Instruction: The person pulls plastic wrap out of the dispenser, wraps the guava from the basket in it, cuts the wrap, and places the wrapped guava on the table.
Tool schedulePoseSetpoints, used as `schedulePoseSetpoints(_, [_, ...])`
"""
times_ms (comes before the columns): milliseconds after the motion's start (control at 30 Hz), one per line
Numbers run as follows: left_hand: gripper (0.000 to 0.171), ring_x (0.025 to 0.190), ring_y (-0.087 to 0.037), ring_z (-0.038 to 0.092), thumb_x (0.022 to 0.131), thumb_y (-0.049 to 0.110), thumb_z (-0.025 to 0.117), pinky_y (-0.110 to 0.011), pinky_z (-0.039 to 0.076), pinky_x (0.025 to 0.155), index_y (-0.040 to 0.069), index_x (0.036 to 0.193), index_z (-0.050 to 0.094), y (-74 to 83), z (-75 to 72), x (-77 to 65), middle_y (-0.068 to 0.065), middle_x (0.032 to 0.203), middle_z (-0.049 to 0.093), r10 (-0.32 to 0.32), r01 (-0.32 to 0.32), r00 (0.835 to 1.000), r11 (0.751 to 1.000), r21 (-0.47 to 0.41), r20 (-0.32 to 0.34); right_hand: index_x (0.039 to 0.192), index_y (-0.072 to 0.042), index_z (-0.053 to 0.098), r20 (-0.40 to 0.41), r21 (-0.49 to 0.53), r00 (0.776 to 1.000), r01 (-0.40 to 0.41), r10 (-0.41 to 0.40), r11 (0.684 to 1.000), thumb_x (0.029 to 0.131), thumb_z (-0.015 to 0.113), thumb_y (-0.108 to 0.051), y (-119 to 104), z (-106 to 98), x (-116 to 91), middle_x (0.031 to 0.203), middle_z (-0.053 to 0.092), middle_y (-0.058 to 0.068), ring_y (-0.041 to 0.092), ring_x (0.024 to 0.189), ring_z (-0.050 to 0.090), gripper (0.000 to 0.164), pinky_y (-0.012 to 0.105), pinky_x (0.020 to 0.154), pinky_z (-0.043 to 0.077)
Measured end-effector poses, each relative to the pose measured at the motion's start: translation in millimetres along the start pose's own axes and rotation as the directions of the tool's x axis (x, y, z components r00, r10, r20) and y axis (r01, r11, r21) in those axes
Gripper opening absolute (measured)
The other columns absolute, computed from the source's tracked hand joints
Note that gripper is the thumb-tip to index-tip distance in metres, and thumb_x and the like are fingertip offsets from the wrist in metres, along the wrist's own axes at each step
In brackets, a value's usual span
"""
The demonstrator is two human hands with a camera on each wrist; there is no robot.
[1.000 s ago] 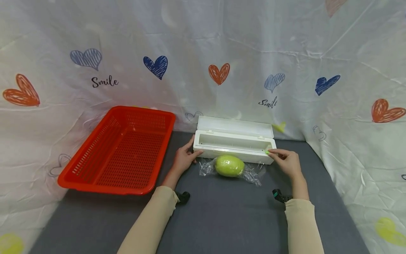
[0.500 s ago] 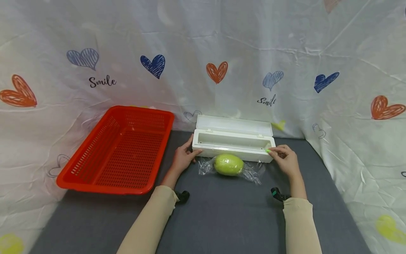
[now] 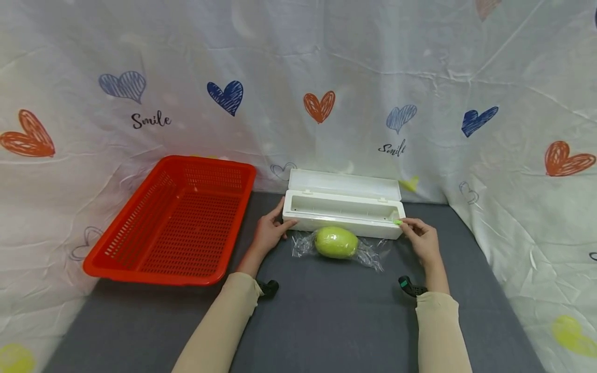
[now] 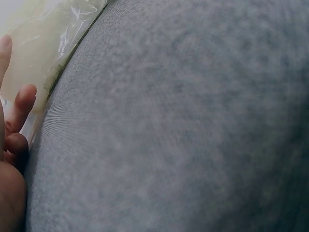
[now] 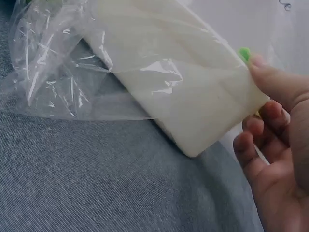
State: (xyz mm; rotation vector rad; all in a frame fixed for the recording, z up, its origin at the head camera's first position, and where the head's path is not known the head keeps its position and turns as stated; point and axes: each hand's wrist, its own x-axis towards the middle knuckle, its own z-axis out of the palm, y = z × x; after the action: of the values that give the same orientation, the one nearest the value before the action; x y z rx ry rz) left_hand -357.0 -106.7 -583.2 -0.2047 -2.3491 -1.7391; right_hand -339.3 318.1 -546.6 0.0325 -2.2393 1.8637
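A long white cling film dispenser (image 3: 345,226) lies at the back of the table, its lid (image 3: 345,184) tipped back and its trough uncovered. My left hand (image 3: 267,233) holds the dispenser's left end, thumb on the front face. At the right end of the front edge, my right hand (image 3: 423,242) pinches a small green slide cutter (image 5: 245,54), with the other fingers curled beside the box end. Against the dispenser's front lies a yellow-green oval fruit (image 3: 336,242) in clear cling film (image 3: 370,256), loose and crumpled at both ends. The left wrist view catches only part of the left hand's fingers (image 4: 21,108).
A red plastic basket (image 3: 217,269) with slotted walls stands to the left, close to the left forearm. Dark grey cloth (image 3: 340,321) covers the table. Behind the dispenser hangs a pale curtain (image 3: 354,67) printed with hearts.
My right hand has shifted slightly right, bringing the green slide cutter nearer the dispenser's right end. The left hand keeps its hold, and the wrapped fruit stays in place.
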Motion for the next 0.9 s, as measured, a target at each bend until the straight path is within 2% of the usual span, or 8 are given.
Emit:
schedulePoseSetpoints(67, [0.083,0.048,-0.012,0.059,0.093,0.018,0.085,-0.025,0.051,0.052,0.016,0.163,0.042,0.4,0.1,0.0,-0.027,0.103,0.074,-0.002,0.002,1.000,1.000,-0.001,0.001,0.118,0.014,0.070,-0.018,0.047,0.999,-0.036,0.037,0.998,0.102,0.069,-0.001,7,-2,1,0.091,0.071,-0.012,0.005,0.075,0.061,0.023,0.019,0.069,0.053])
schedulePoseSetpoints(167, [0.082,0.049,-0.014,0.060,0.093,0.018,0.085,-0.026,0.050,0.052,0.017,0.163,0.042,1.6,-1.0,-0.3,-0.025,0.090,0.072,0.002,-0.002,1.000,1.000,0.006,-0.006,0.119,0.009,0.071,-0.027,0.110,0.998,-0.048,0.052,0.993,0.102,0.071,-0.005,14,-3,1,0.092,0.073,-0.006,0.007,0.073,0.063,0.022,0.021,0.070,0.055])
schedulePoseSetpoints(400, [0.082,0.052,-0.014,0.062,0.093,0.017,0.085,-0.025,0.052,0.055,0.016,0.164,0.042,-0.5,-3.3,-4.9,-0.014,0.067,0.066,-0.022,0.022,1.000,1.000,0.012,-0.011,0.127,0.016,0.065,-0.069,0.185,0.996,-0.040,0.054,0.982,0.102,0.071,-0.005,15,7,-6,0.086,0.070,-0.007,0.008,0.070,0.066,0.033,0.021,0.069,0.057])
schedulePoseSetpoints(533, [0.082,0.051,-0.014,0.061,0.093,0.018,0.085,-0.025,0.051,0.055,0.014,0.163,0.043,-1.2,-2.7,-6.6,-0.015,0.060,0.065,-0.028,0.028,0.999,1.000,-0.005,-0.031,0.128,0.016,0.061,-0.128,0.176,0.990,-0.033,0.056,0.984,0.101,0.072,-0.006,12,13,-10,0.084,0.070,-0.009,0.006,0.069,0.069,0.036,0.021,0.070,0.058])
schedulePoseSetpoints(633, [0.081,0.050,-0.017,0.062,0.092,0.017,0.086,-0.025,0.051,0.054,0.011,0.161,0.045,-1.1,-0.7,-6.7,-0.017,0.064,0.068,-0.022,0.021,0.999,0.999,-0.028,-0.041,0.120,0.010,0.060,-0.176,0.177,0.980,-0.059,0.090,0.983,0.103,0.071,-0.009,11,17,-12,0.080,0.069,-0.010,0.005,0.068,0.070,0.028,0.020,0.070,0.058])
schedulePoseSetpoints(733, [0.079,0.049,-0.017,0.061,0.092,0.017,0.086,-0.024,0.051,0.053,0.009,0.160,0.047,-0.6,1.9,-6.8,-0.026,0.068,0.068,-0.025,0.023,0.999,0.999,-0.048,-0.048,0.111,0.001,0.058,-0.198,0.178,0.967,-0.125,0.160,0.976,0.106,0.068,-0.019,10,20,-15,0.077,0.068,-0.010,0.004,0.066,0.068,0.023,0.018,0.067,0.056])
schedulePoseSetpoints(833, [0.078,0.048,-0.013,0.059,0.092,0.017,0.086,-0.024,0.052,0.053,0.009,0.159,0.048,1.2,4.3,-6.5,-0.031,0.098,0.075,-0.046,0.042,0.997,0.997,-0.072,-0.062,0.109,-0.003,0.059,-0.176,0.154,0.956,-0.207,0.233,0.966,0.108,0.065,-0.031,11,23,-20,0.077,0.068,-0.010,0.004,0.066,0.067,0.029,0.017,0.065,0.055])
schedulePoseSetpoints(900, [0.077,0.048,-0.011,0.058,0.091,0.017,0.087,-0.023,0.052,0.052,0.006,0.158,0.050,3.6,5.6,-6.6,-0.028,0.124,0.073,-0.073,0.066,0.995,0.993,-0.094,-0.074,0.112,0.001,0.062,-0.157,0.137,0.949,-0.254,0.274,0.957,0.107,0.066,-0.036,12,23,-22,0.079,0.069,-0.010,0.005,0.067,0.067,0.037,0.017,0.063,0.054])
